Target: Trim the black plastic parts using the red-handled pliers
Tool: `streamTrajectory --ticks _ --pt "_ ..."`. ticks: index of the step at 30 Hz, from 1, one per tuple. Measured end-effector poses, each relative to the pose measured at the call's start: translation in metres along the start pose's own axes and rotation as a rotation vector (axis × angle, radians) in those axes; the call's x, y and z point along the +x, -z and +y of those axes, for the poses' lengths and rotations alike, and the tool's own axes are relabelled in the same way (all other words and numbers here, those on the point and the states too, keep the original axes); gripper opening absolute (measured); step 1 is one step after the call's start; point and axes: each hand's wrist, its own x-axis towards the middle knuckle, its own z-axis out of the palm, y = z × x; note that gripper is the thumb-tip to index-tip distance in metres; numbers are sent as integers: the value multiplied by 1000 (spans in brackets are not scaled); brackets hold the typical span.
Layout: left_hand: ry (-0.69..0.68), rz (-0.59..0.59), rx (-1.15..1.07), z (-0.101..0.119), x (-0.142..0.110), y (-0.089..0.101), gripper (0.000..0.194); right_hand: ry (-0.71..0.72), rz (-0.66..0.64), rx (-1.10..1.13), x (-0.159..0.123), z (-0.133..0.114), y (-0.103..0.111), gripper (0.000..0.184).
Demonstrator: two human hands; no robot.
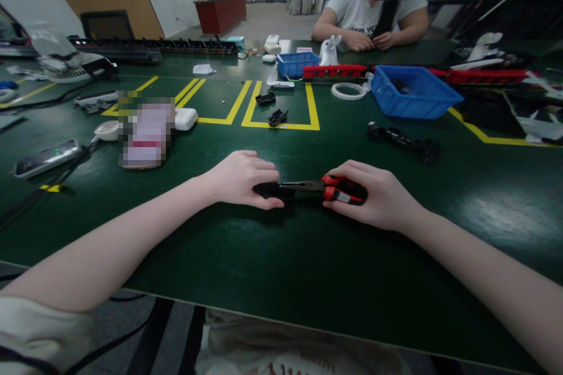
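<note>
My right hand is wrapped round the red and black handles of long-nose pliers. Their narrow metal jaws point left and reach a small black part. My left hand pinches this dark part between thumb and fingers; its exact kind is hard to make out, since the fingers cover much of it. Whether the jaw tips are clamped on the part cannot be seen. Both hands are just above the green table, near its front half.
Two black plastic pieces lie by a yellow-taped rectangle. To the right are a black bundled piece, a blue bin and a tape roll. A phone-like device lies left. Across the table sits another person.
</note>
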Motion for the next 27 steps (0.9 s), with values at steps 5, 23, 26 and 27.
streamTrajectory --ticks 5,23,26,27 --pt "-3 -26 4 0 0 -1 46 15 12 9 0 -1 -2 37" --pt "36 -36 -44 2 1 1 42 29 20 -2 0 -3 2 35" --pt "31 -55 -32 2 1 -1 41 46 25 -33 0 -3 2 34" --pt "32 -62 -31 2 2 -1 41 49 23 -43 0 -3 2 34"
